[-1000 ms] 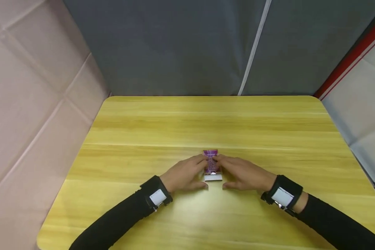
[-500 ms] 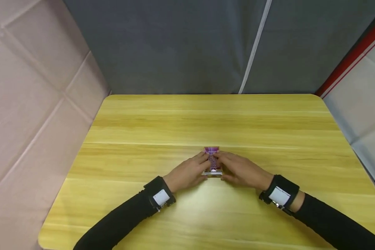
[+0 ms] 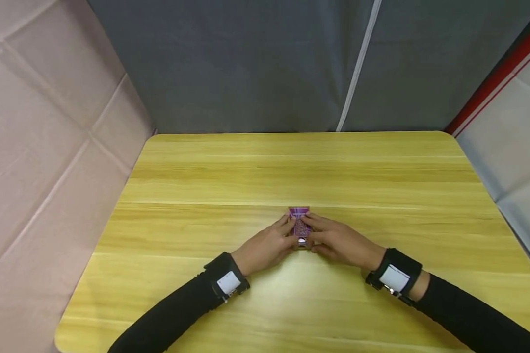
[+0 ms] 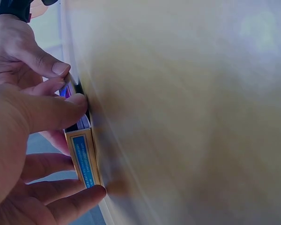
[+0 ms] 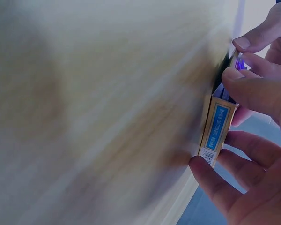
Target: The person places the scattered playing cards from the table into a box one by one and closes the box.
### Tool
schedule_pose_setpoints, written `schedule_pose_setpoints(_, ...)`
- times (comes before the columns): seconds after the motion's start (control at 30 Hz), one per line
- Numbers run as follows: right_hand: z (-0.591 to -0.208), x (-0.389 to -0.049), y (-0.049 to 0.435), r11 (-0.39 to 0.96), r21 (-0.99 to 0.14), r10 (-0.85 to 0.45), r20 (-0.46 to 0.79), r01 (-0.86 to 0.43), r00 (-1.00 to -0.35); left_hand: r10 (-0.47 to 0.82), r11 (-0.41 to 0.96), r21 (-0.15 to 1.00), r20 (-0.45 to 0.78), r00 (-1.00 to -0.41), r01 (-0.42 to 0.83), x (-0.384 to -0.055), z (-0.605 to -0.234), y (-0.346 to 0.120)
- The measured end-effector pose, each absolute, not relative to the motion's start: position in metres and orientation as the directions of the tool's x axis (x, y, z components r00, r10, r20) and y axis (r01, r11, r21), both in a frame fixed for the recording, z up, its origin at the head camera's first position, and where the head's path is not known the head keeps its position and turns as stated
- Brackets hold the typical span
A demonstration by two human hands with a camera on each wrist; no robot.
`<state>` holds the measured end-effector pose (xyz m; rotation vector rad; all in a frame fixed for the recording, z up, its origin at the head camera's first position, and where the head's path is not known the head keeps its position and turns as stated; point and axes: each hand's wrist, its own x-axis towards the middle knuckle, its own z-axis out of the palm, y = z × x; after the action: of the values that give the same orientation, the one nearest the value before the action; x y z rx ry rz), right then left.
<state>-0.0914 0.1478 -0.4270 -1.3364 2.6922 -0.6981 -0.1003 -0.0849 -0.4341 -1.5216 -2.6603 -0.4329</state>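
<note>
A small purple card box [image 3: 300, 226] with gold edges lies on the table between my hands, its near end towards me. My left hand [image 3: 265, 247] grips its left side, thumb at the near end. From the right, my right hand [image 3: 342, 241] holds the other side, thumb also at that end. In the left wrist view, the side of the card box [image 4: 83, 157] bears a blue label. The right wrist view shows the card box [image 5: 218, 129] with a blue label and a barcode. Its end flap stands raised at the thumbs; the contents are mostly hidden.
The yellow wood-grain table [image 3: 229, 171] has rounded corners. A grey curtain [image 3: 247, 68] hangs behind it, with pale cloth walls [image 3: 62, 147] at the left and right.
Both thumbs have moved in from the table to the box's near end. The white flap that lay out towards me now stands raised. The box has shifted slightly away.
</note>
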Motion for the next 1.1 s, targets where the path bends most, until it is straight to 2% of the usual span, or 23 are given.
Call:
schedule_pose_setpoints(0.6,-0.4302,-0.0901,0.1446,0.544,-0.372,-0.75,0.189,-0.753,-0.635,0.837,0.501,0.154,0.161,-0.522,0.851,-0.0998,-0.4381,-0.0831)
schedule_pose_setpoints(1.1,-0.4328,-0.0922,0.1407,0.607,-0.39,-0.69,0.174,-0.693,-0.703,0.833,0.501,0.136,0.19,-0.519,0.855,-0.107,-0.441,-0.0812)
